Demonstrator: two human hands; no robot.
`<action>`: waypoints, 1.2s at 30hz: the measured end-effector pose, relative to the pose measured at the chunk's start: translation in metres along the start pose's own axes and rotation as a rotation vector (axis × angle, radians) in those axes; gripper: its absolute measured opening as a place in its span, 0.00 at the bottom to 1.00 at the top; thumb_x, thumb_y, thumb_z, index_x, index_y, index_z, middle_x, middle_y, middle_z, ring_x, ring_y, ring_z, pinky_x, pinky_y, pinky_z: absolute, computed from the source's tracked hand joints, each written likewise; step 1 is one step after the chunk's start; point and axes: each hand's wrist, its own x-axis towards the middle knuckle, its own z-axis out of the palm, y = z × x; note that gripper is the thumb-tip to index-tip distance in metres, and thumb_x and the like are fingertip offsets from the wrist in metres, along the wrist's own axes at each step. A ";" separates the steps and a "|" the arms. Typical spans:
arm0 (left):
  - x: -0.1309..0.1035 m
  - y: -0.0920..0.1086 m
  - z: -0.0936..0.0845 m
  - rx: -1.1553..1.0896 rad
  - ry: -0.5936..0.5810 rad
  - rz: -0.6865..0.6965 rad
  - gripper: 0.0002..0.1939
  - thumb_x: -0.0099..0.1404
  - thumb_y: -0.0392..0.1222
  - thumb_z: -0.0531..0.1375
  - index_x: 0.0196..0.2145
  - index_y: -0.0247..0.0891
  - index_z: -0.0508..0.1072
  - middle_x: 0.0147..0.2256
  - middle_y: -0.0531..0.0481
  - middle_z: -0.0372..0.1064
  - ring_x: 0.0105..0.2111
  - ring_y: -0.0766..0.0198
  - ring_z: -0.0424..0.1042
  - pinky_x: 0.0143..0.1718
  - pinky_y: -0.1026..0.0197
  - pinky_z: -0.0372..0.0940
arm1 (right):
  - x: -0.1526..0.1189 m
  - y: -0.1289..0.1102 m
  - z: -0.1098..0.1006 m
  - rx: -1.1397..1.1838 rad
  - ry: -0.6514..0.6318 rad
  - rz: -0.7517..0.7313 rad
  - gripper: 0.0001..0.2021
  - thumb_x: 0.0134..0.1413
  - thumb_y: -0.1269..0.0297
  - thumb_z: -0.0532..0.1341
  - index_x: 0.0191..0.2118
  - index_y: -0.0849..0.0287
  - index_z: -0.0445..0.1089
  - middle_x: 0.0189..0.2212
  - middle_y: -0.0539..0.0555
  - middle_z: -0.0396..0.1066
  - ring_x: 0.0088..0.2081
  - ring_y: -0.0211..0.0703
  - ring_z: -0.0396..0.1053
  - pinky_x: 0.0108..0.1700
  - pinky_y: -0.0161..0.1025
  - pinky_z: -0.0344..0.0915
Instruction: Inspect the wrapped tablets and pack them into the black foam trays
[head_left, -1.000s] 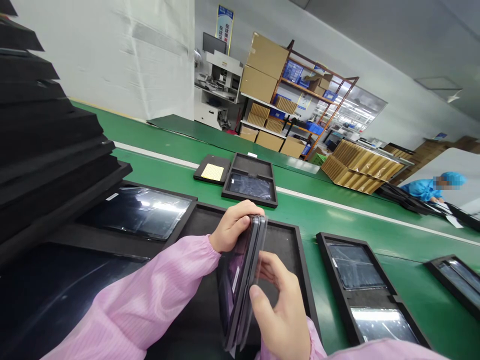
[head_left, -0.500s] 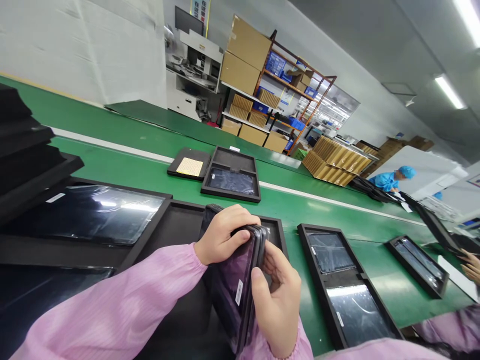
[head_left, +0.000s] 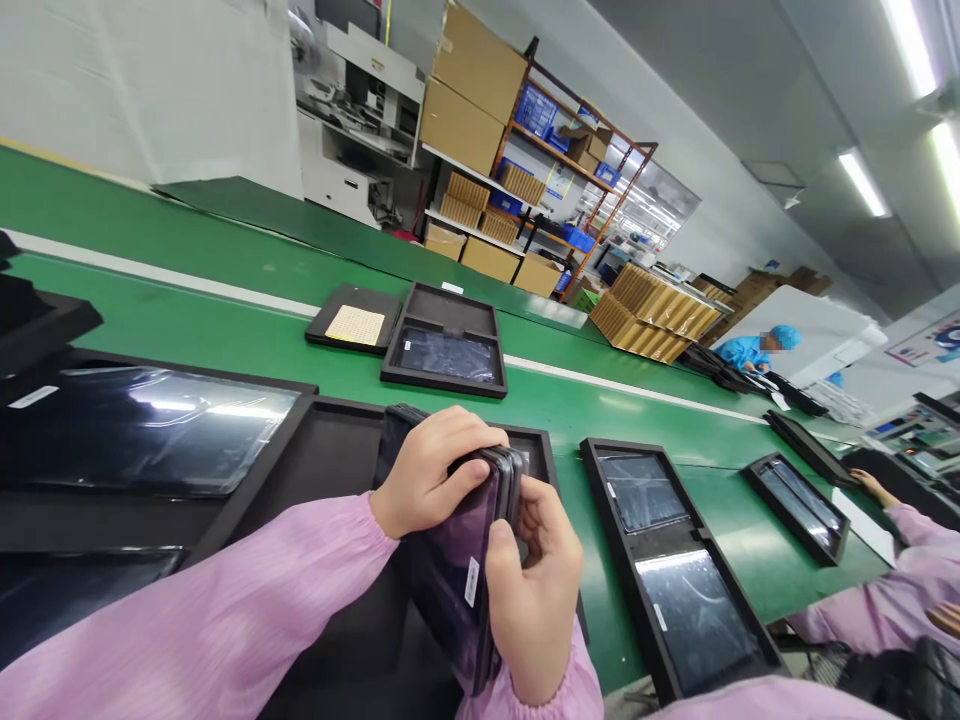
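A stack of several dark glass screen panels (head_left: 450, 570) stands tilted on edge above a black foam tray (head_left: 349, 440). My left hand (head_left: 442, 470) wraps over its upper edge, thumb on the near face. Lower on the right side, my right hand (head_left: 536, 585) grips the stack's edge between thumb and fingers. The front panel is glossy, with a small white label. Below, the stack partly hides the tray. To the left, a large glossy panel (head_left: 165, 425) lies in another black tray.
On the green bench (head_left: 600, 415) stand a tray with one panel (head_left: 450, 355), a black lid with a yellow sheet (head_left: 355, 325), a two-panel tray (head_left: 634, 545) and a smaller tray (head_left: 799, 505). Black trays are piled at left (head_left: 45, 320). A co-worker's arm (head_left: 911, 525) reaches in at right.
The view has turned to the right, so the scene shifts left. Both hands keep their hold on the stack. The co-worker's hand at right has moved farther along the bench, by a black tray.
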 end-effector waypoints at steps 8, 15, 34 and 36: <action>0.003 -0.003 0.003 0.023 0.009 -0.032 0.29 0.74 0.57 0.42 0.36 0.37 0.75 0.31 0.46 0.77 0.31 0.61 0.71 0.35 0.58 0.66 | 0.002 0.006 0.001 0.024 -0.007 -0.015 0.14 0.47 0.71 0.57 0.40 0.58 0.76 0.33 0.50 0.79 0.33 0.41 0.78 0.35 0.32 0.74; 0.003 -0.001 0.005 0.059 0.023 -0.033 0.29 0.75 0.56 0.42 0.37 0.36 0.75 0.31 0.46 0.77 0.30 0.61 0.71 0.34 0.58 0.66 | 0.002 0.008 0.000 0.016 -0.011 -0.014 0.14 0.46 0.71 0.56 0.39 0.57 0.75 0.32 0.49 0.78 0.32 0.39 0.76 0.34 0.30 0.73; 0.004 -0.005 0.010 0.101 0.010 -0.033 0.29 0.75 0.56 0.42 0.37 0.37 0.76 0.30 0.46 0.77 0.30 0.61 0.72 0.33 0.58 0.66 | 0.011 0.013 -0.002 0.062 -0.048 0.040 0.11 0.48 0.68 0.55 0.39 0.56 0.70 0.33 0.49 0.73 0.34 0.41 0.71 0.36 0.35 0.69; 0.006 -0.006 0.011 0.100 -0.001 -0.039 0.28 0.75 0.55 0.42 0.37 0.36 0.76 0.30 0.46 0.77 0.30 0.61 0.72 0.33 0.58 0.66 | 0.011 0.015 -0.004 0.081 -0.072 0.043 0.14 0.47 0.69 0.54 0.40 0.57 0.69 0.34 0.49 0.73 0.34 0.41 0.70 0.36 0.35 0.68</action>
